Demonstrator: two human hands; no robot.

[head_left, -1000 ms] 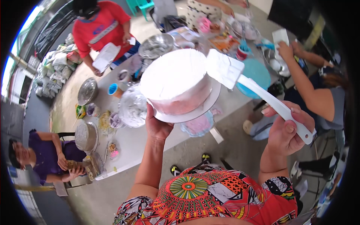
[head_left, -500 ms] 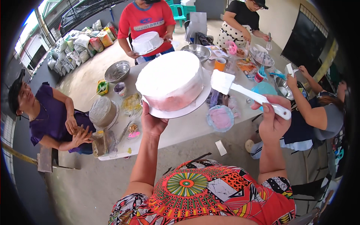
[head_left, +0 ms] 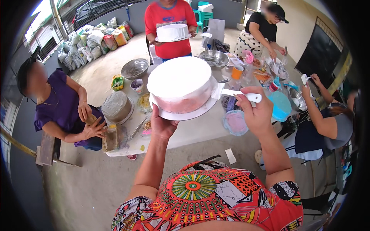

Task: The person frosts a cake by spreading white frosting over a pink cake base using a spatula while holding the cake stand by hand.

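Head view: left hand [head_left: 163,125] clamps the board [head_left: 183,116] at its near-left edge, right hand [head_left: 257,112] the spatula [head_left: 231,92] — apparently smoothing the cake [head_left: 179,86]; next wants steadiness.

print [head_left: 168,19] on a red shirt [head_left: 183,13] (partly behind a white cake [head_left: 172,32]) is unreadable.

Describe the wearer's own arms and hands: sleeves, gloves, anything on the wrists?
Left hand and right hand: no gloves. Left forearm and right forearm are uncovered, no watch, bracelet or cable visible. Short left sleeve and right sleeve: busy black-and-white print with coloured accents, part of a red patterned top. Finer hand details: too small to tell.
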